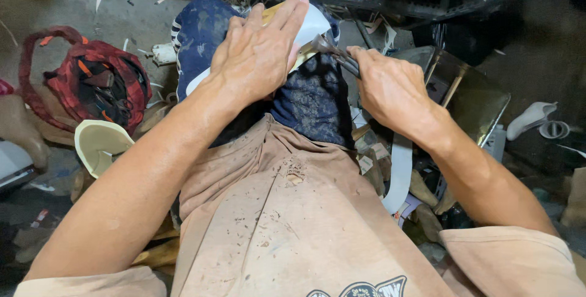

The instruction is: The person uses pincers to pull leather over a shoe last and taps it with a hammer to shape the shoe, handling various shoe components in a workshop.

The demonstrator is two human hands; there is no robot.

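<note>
Left hand (259, 53): pressing flat, fingers spread, on the white shoe piece (312, 23).
Right hand (390, 86): closed around pliers (334, 54), biting that piece's edge.

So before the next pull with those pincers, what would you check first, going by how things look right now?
1. Left hand pressed flat on the white shoe piece: ok.
2. Right hand wrapped around the pincers: ok.
3. Pincer tip at the piece's edge: ok; whether it bites material: cannot tell.
4. Left fingertips clear of the tool's tip: not ok, they look close.
5. Piece steady on the blue cloth over the knee: ok.
</note>
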